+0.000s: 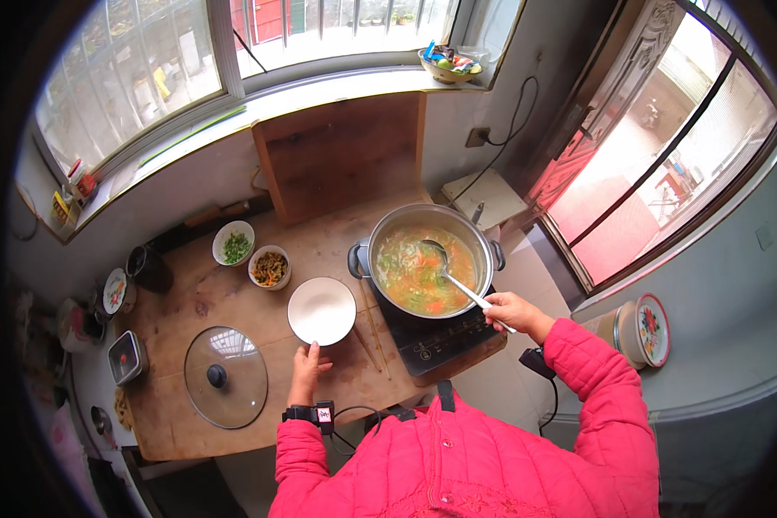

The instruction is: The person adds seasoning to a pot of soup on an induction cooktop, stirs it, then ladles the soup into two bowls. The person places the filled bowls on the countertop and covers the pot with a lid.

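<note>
My left hand (307, 372) is at the near rim of an empty white bowl (322, 311), its thumb on the edge and its fingers lower down. In my right hand (515, 314) is the handle of a metal ladle (463, 288). The ladle's head dips into a vegetable soup (421, 275) with orange and green pieces. That soup fills much of a two-handled steel pot (429, 316), which stands on a black induction cooker (427, 353). Chopsticks (372, 330) lie between bowl and cooker.
On the wooden table (162, 414) lie a glass lid (226, 382), a bowl of chopped greens (234, 245) and a bowl of mixed chopped vegetables (270, 267). A dark jar (149, 269) and a lidded container (127, 358) stand leftward. A wooden board (343, 152) leans against the wall.
</note>
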Demonstrator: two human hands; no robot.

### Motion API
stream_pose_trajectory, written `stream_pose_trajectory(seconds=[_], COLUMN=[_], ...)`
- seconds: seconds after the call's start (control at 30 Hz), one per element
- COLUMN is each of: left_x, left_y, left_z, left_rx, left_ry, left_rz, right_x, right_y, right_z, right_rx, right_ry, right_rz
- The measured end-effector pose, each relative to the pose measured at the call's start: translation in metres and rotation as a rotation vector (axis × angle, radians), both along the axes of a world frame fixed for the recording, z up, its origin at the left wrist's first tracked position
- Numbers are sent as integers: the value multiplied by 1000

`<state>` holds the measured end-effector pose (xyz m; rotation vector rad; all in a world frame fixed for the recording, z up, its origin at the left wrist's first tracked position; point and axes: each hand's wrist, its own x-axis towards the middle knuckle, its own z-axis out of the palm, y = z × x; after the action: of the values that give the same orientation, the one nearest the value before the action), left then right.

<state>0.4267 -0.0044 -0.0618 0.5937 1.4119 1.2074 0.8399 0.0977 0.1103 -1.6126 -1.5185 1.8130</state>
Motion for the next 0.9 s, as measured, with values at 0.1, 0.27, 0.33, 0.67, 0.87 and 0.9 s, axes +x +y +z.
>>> stream_pose_trajectory(seconds=[0.1,0.27,0.33,0.67,0.87,0.9], left_x=[2,1,1,-1,-2,-3], left_y=[5,12,15,20,27,28], left_z=[-2,-9,-12,-9,-9,-10], left_rx=[-10,52,60,148,148,148], left_ry=[-155,-267,-286,-465,-495,-511], left_rz=[149,103,106,104,98,98], right_x=[6,24,34,29,-1,-4], right_y=[0,3,8,-17,-30,-30], right_z=[17,34,33,16,-1,-2], right_rx=[46,767,983,224,-93,-121], right_ry=[-50,-558,-732,-385,72,115], right_rz=[20,255,330,92,-90,-101])
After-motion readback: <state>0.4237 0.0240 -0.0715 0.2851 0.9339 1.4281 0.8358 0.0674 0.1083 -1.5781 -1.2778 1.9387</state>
